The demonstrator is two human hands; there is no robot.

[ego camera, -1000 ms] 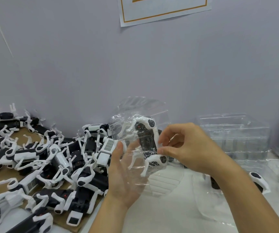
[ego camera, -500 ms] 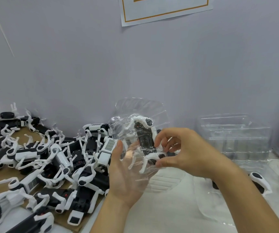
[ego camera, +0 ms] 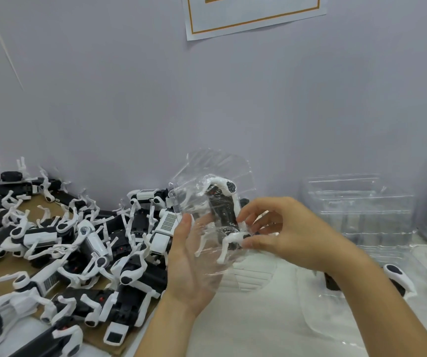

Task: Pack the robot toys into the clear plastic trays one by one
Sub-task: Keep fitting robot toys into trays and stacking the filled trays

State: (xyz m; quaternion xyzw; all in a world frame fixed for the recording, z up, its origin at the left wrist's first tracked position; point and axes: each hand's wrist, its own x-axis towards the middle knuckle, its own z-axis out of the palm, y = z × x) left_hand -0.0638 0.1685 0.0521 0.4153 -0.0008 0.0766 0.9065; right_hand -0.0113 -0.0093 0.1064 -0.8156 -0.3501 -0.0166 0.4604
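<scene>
A clear plastic tray (ego camera: pixel 216 171) is held up in front of the wall, above the table. A black and white robot toy (ego camera: pixel 222 210) lies inside it, its head at the top. My left hand (ego camera: pixel 189 266) supports the tray from below and behind, palm up, thumb along its left edge. My right hand (ego camera: pixel 284 233) pinches the toy's rear leg and the tray's right edge with thumb and fingers. A heap of several robot toys (ego camera: pixel 60 243) covers the table's left side.
A stack of empty clear trays (ego camera: pixel 359 210) stands at the right by the wall. Another robot toy (ego camera: pixel 397 276) lies behind my right forearm on a flat clear tray (ego camera: pixel 318 313). Brown cardboard (ego camera: pixel 35 202) lies under the heap. A paper sign (ego camera: pixel 253 14) hangs on the wall.
The tray with the toy has stayed in both hands. My right hand's fingers have shifted down from the toy's body to its rear leg.
</scene>
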